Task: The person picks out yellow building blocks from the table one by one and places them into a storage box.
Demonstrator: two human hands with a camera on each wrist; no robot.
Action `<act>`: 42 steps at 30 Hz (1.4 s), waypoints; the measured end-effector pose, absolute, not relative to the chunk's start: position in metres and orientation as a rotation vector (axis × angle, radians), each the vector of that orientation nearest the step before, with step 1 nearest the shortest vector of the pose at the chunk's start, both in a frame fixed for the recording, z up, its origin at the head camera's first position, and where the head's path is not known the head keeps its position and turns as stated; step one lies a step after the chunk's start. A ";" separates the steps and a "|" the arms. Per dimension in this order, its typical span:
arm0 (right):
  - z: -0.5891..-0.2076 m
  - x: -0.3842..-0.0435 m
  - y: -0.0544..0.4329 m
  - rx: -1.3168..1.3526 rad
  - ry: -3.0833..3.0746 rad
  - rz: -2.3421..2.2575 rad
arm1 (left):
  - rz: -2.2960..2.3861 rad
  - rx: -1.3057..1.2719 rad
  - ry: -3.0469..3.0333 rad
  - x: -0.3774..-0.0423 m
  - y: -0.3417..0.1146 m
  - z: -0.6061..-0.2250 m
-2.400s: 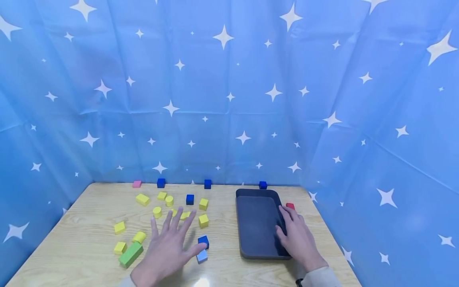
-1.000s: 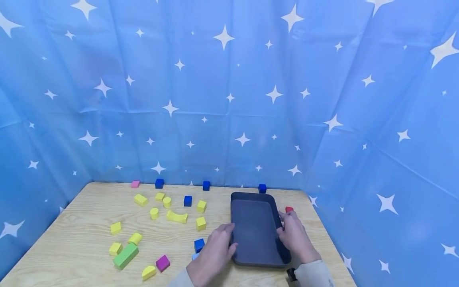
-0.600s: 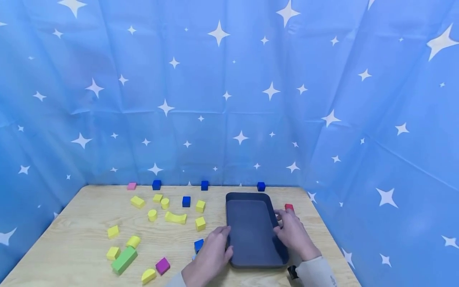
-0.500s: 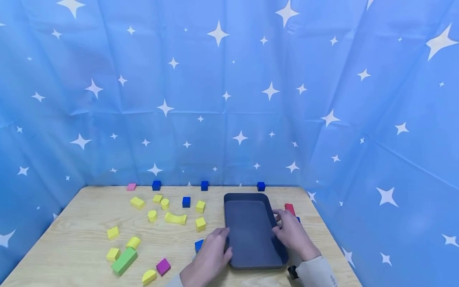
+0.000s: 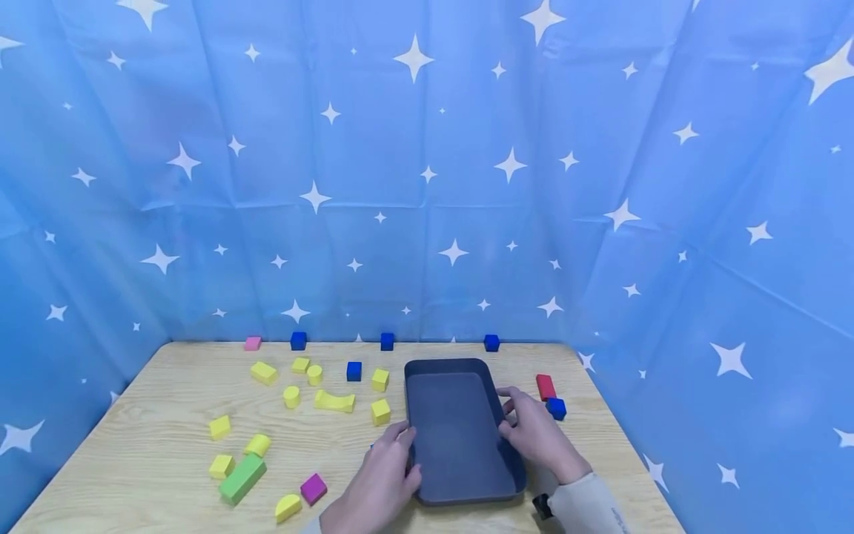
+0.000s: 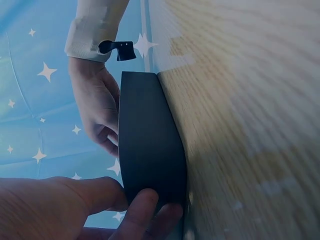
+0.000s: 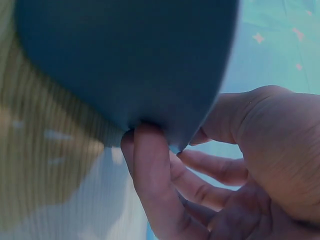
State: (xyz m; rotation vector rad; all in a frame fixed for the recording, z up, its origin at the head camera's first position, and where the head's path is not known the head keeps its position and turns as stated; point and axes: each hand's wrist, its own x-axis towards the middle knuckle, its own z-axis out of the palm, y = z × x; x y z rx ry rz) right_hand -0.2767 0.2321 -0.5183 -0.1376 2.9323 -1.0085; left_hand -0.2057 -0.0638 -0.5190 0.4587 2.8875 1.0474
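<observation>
A dark grey rectangular tray (image 5: 460, 437) lies on the wooden table, with nothing inside it. My left hand (image 5: 383, 475) grips its left side; in the left wrist view the thumb is over the rim and the fingers (image 6: 142, 207) press on the outer wall. On the opposite side my right hand (image 5: 537, 434) pinches the right wall, thumb inside and fingers (image 7: 150, 155) against the outside near the tabletop. A blue block is almost wholly hidden behind my left hand. Right of my right hand lie a red block (image 5: 545, 387) and a blue cube (image 5: 556, 409).
Several yellow blocks (image 5: 335, 401) are scattered over the left half, with a green bar (image 5: 243, 479) and a magenta block (image 5: 313, 489) nearer me. Blue cubes (image 5: 387, 341) and a pink block (image 5: 253, 343) line the back edge. A starry blue curtain (image 5: 427, 185) encloses the table.
My left hand has come from above the blocks to the tray's left side. The tray has slid left between both hands, and the blue cube by the red block has come into view.
</observation>
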 end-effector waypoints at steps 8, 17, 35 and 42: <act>-0.525 -0.273 0.224 -0.152 2.853 -1.093 | 0.977 0.366 2.843 -0.199 -0.075 -0.518; -0.525 -0.270 0.220 -0.181 2.847 -1.105 | 0.923 0.398 2.835 -0.201 -0.082 -0.512; -0.519 -0.271 0.216 -0.225 2.819 -1.100 | 0.940 0.323 2.835 -0.201 -0.084 -0.509; -0.520 -0.272 0.216 -0.244 2.822 -1.095 | 0.965 0.288 2.814 -0.201 -0.084 -0.509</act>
